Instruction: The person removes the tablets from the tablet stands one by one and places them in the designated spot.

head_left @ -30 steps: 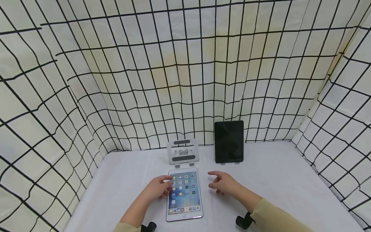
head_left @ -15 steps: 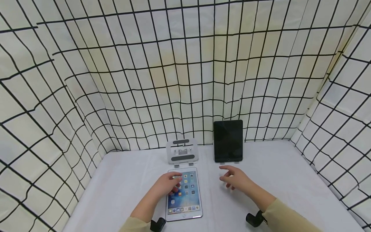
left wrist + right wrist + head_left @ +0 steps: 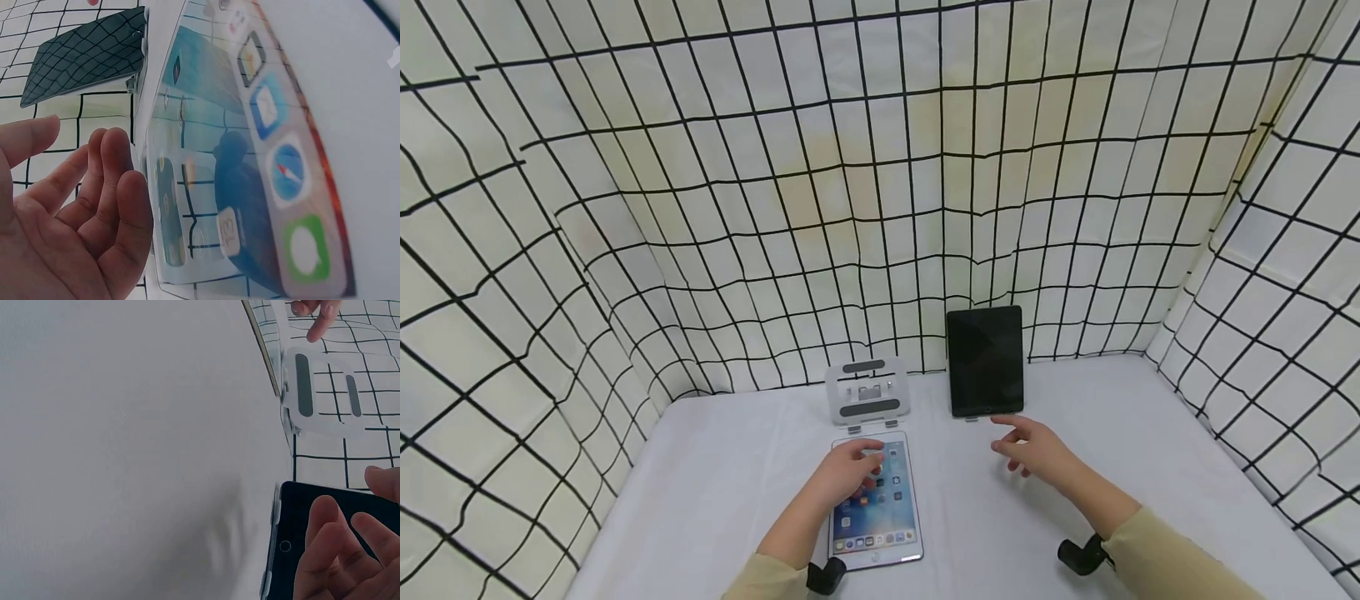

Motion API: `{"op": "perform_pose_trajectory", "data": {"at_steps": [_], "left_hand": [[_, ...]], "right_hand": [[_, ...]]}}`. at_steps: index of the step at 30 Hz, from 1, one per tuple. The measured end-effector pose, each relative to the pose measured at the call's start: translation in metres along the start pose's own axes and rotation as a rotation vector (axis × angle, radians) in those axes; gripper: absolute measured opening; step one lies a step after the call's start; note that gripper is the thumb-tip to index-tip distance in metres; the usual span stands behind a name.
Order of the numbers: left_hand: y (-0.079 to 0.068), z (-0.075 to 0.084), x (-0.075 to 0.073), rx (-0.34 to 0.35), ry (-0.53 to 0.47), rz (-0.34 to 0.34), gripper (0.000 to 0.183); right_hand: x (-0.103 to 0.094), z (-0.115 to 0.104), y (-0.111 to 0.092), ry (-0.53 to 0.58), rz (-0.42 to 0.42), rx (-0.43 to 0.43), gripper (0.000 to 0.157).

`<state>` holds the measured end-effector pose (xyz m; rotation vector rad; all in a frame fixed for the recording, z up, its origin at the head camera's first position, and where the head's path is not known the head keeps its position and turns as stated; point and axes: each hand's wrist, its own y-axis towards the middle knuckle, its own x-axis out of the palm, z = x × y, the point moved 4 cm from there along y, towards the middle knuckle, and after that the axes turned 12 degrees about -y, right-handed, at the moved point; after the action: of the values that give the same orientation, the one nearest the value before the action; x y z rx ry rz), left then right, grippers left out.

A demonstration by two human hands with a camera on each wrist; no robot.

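Blk tablet (image 3: pixel 986 360) in clips (image 3: pixel 276 509)

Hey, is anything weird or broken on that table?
Nothing looks broken or spilled. One slightly odd thing: the white tablet lies flat on the table in front of a bare stand, while the black tablet is propped up.

Booth-like, home or lab unclear; black-gridded pale walls (image 3: pixel 891 187) on three sides; a white tabletop (image 3: pixel 700 467) between.
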<state>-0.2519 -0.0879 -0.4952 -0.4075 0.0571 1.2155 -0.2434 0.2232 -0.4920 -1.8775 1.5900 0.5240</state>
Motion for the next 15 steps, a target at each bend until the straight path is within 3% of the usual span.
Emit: {"op": "perform_pose_trajectory", "data": {"at_steps": [15], "left_hand": [[0.017,0.014,0.014,0.029,0.051,0.021,0.041]], "right_hand": [[-0.030,0.017,-0.004,0.021,0.038,0.005,0.055]]}}
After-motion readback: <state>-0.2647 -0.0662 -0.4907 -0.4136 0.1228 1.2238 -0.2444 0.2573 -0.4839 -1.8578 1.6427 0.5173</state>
